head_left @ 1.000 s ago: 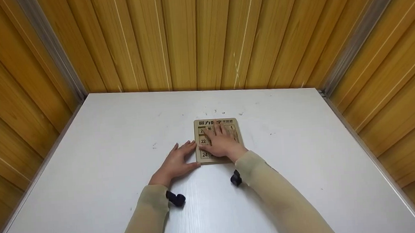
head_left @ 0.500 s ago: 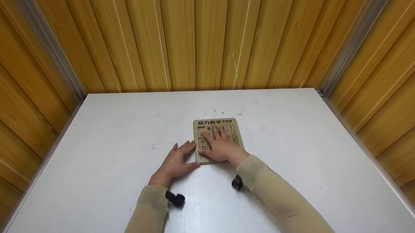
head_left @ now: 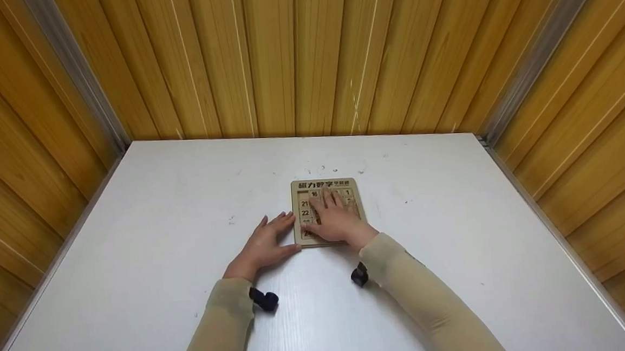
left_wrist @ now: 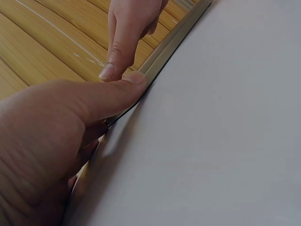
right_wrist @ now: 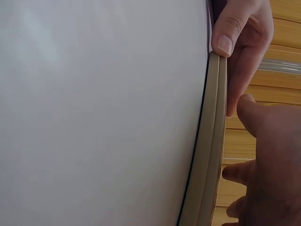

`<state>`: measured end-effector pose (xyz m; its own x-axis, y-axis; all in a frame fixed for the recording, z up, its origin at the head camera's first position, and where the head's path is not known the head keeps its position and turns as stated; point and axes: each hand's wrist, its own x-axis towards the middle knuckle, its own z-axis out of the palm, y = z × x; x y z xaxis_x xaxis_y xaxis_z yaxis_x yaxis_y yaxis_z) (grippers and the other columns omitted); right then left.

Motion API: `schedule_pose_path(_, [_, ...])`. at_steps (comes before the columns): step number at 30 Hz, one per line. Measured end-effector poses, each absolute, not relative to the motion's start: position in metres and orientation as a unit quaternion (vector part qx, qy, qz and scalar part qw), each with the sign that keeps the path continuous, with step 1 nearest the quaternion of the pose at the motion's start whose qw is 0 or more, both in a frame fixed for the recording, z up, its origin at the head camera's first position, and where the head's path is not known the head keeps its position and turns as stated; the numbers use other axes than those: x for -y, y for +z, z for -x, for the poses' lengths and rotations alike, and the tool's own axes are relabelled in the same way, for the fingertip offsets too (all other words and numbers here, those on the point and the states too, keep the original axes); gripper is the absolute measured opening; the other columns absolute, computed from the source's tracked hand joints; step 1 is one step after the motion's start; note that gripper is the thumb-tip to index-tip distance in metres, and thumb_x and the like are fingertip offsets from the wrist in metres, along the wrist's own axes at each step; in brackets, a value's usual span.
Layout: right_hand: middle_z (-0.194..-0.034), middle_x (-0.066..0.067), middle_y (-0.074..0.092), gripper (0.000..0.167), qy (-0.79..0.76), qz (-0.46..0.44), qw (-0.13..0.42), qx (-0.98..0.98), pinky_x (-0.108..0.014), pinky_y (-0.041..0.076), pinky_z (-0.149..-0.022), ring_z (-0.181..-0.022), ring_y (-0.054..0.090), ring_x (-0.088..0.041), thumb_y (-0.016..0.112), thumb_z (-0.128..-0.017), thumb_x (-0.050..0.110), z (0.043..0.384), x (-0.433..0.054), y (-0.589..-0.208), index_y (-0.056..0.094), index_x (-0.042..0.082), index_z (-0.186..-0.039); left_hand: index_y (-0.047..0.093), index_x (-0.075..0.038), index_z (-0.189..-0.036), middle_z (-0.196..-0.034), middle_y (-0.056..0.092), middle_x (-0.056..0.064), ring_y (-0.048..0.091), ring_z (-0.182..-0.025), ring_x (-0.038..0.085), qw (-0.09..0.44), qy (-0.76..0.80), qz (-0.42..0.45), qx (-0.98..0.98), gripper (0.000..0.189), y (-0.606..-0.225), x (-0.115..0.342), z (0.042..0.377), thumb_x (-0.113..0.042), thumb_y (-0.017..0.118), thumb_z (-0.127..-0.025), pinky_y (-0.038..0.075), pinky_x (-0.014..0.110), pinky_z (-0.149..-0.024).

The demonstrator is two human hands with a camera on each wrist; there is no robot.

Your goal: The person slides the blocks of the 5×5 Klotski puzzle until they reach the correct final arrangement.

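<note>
Pale tan, wood-like board (head_left: 313,185), rectangular with rounded corners, lies flat, printed with dark characters along its far rim. Left hand (head_left: 263,243) at the board's left side: fingers extended with tips against that edge, thumb reaching the near-left corner, so the corner sits between them without being clasped. Right hand (head_left: 338,223) over the board's face, fingers spread and loosely straight, gripping nothing visible; whether every fingertip touches cannot be told. Number tiles (head_left: 305,213), square with dark numerals, sit in the board's recess; 21 and 22 read along its left side, 16 and 1 in its far row, a bare slot at its far-left corner. Board's near edge shows two layers with a thin seam. Beneath the board, a smooth white table (head_left: 185,221), faintly scuffed. Beyond the board, ribbed yellow wood-grain wall panels (head_left: 273,64). Nearer than the board, beige sleeves (head_left: 423,299), each with a black wrist device (head_left: 266,300).
</note>
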<state>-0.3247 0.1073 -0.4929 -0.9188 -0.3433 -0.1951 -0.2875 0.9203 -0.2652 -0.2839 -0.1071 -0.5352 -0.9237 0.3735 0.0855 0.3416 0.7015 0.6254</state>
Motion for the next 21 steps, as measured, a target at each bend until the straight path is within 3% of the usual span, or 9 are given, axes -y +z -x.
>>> schedule_pose_path(7, [-0.174,-0.019,0.000,0.085,-0.118,0.141,0.089,-0.979,-0.073,0.005,-0.127,-0.160,0.005,-0.046,0.046,-0.100,0.067,0.3306,-0.1104,-0.4914,0.023,0.019,-0.165,0.045,-0.011,-0.155,-0.163,0.043,0.006,0.034,-0.156,0.024,0.022,0.336,-0.190,-0.922,0.079,-0.5361,0.1063,0.2843,-0.036,0.080,-0.089,0.008,0.046,-0.135])
schedule_pose_path(21, [-0.174,-0.017,-0.004,0.088,-0.115,0.126,0.103,-0.980,-0.073,0.002,-0.127,-0.161,0.001,-0.044,0.044,-0.099,0.070,0.3322,-0.1048,-0.4921,0.021,0.018,-0.166,0.045,-0.011,-0.155,-0.164,0.042,0.007,0.033,-0.156,0.024,0.026,0.338,-0.191,-0.921,0.078,-0.5376,0.1072,0.2850,-0.035,0.079,-0.090,0.008,0.047,-0.135])
